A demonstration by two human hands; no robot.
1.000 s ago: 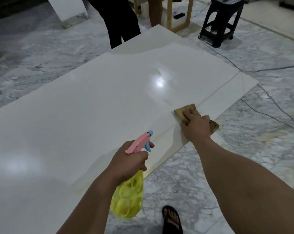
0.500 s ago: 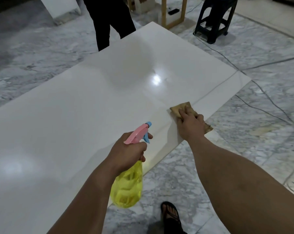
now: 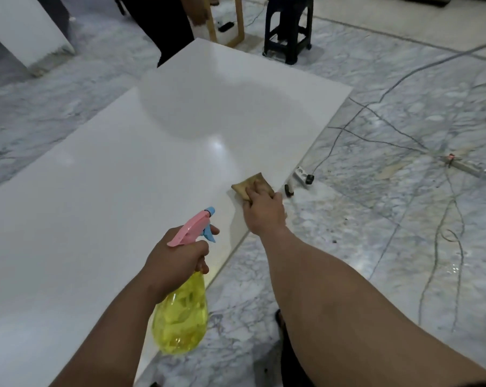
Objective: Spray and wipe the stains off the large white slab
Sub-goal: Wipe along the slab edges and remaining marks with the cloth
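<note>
The large glossy white slab (image 3: 110, 177) lies flat on the marble floor and fills the left and middle of the view. My right hand (image 3: 264, 212) presses a brown cloth (image 3: 247, 185) flat on the slab close to its right edge. My left hand (image 3: 177, 258) grips the neck of a yellow spray bottle (image 3: 180, 322) with a pink head and blue trigger, held over the slab's near right edge, nozzle pointing up and right toward the cloth.
Another person's dark legs (image 3: 163, 26) stand at the slab's far end. A black plastic stool (image 3: 287, 29) and a wooden frame (image 3: 236, 26) sit behind. Cables and a white power strip (image 3: 300, 175) lie on the floor right of the slab. A second white slab (image 3: 21, 26) leans far left.
The view has swung right, showing more floor and cables. My right hand with the cloth has kept rubbing near the slab's right edge. The bottle stays held in my left hand.
</note>
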